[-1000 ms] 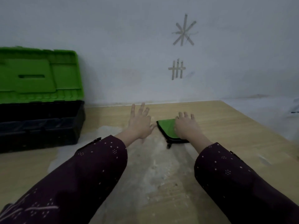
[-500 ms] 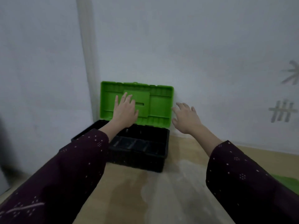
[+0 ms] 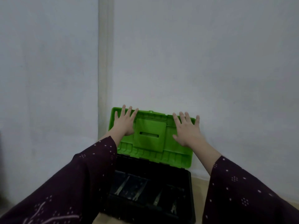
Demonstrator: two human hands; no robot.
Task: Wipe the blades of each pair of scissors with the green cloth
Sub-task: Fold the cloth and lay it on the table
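matt green plastic lid (image 3: 149,138), black plastic toolbox (image 3: 188,188)

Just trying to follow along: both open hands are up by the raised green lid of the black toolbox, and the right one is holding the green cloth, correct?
Not quite. In the head view the right hand is empty, fingers spread; no green cloth shows. The rest holds: both it and the left hand are by the raised green lid of the black toolbox.

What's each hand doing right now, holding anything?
Left hand: open, fingers spread, flat against the green lid, holding nothing.
Right hand: open, fingers spread, also against the lid, holding nothing.
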